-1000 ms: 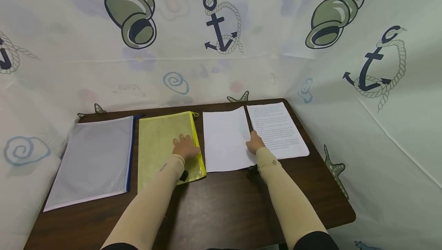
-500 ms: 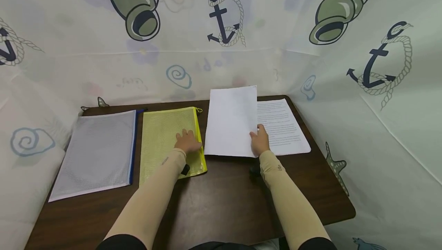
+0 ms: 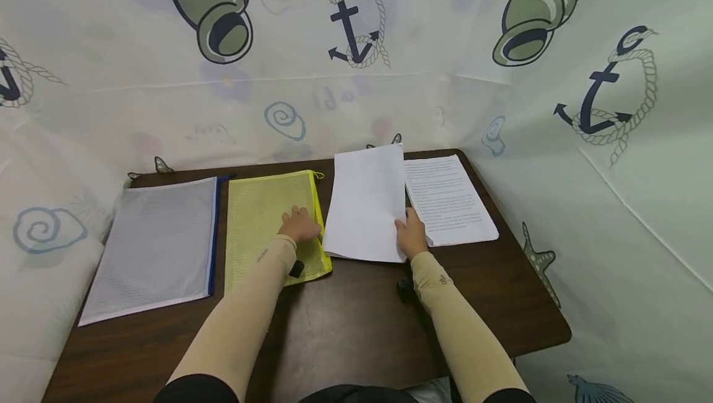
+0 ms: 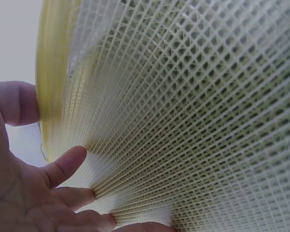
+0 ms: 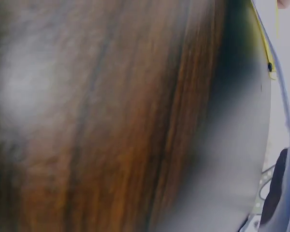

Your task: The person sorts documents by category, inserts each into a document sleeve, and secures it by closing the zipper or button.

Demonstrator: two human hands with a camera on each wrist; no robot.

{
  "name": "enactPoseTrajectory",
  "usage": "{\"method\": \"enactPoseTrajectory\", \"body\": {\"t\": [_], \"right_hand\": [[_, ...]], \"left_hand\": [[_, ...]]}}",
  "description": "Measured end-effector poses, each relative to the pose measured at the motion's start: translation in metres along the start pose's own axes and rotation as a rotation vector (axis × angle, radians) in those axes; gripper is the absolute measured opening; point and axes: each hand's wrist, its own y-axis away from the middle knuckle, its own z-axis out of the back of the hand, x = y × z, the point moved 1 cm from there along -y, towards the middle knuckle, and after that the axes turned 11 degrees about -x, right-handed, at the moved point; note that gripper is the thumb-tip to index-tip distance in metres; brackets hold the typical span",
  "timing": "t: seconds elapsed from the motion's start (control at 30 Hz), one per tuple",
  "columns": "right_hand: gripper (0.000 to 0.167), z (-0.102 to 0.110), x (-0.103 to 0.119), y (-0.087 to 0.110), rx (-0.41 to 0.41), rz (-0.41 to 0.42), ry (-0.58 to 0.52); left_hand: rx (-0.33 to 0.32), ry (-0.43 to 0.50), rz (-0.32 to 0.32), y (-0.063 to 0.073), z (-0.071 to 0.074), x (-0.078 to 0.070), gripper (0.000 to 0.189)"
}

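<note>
Step in hand, likely: picking up the blank paper, right of the yellow pouch. Your right hand pinches its right edge; your left hand rests fingers spread on the pouch. Next probably needs level support. Pouch: pliant grid mesh, banded edge; paper smooth, rectangular.

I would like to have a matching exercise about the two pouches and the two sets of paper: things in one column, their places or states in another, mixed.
1. Yellow pouch
2. Blank paper
3. Printed paper
4. White pouch

A. At the right end of the row
B. Has a blue edge
C. Touched by the left hand
D. Held by the right hand

Pairs: 1-C, 2-D, 3-A, 4-B
</note>
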Motion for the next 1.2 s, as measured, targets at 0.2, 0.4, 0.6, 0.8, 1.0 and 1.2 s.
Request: {"method": "enactPoseTrajectory", "body": {"t": [0.2, 0.4, 0.6, 0.8, 1.0, 1.2], "right_hand": [[0.041, 0.002, -0.001, 0.001, 0.086, 0.043, -0.05], [0.035, 0.001, -0.008, 0.002, 0.183, 0.049, -0.061], [0.034, -0.001, -0.01, 0.001, 0.248, 0.096, -0.049], [0.033, 0.0, -0.005, 0.0, 0.256, 0.171, -0.003], [0.031, 0.001, -0.001, 0.003, 0.253, 0.176, 0.036], [0.033, 0.004, 0.014, 0.006, 0.229, 0.241, 0.083]], "left_hand": [[-0.007, -0.005, 0.024, 0.004, 0.0, 0.0, 0.082], [-0.015, -0.011, 0.03, 0.006, -0.003, 0.0, 0.084], [-0.029, -0.014, 0.013, 0.01, -0.006, -0.001, 0.084], [-0.036, -0.027, -0.016, 0.015, -0.009, -0.003, 0.085], [-0.04, -0.009, -0.008, 0.023, -0.007, -0.008, 0.084], [-0.044, 0.002, -0.009, 0.026, -0.006, -0.012, 0.085]]}}
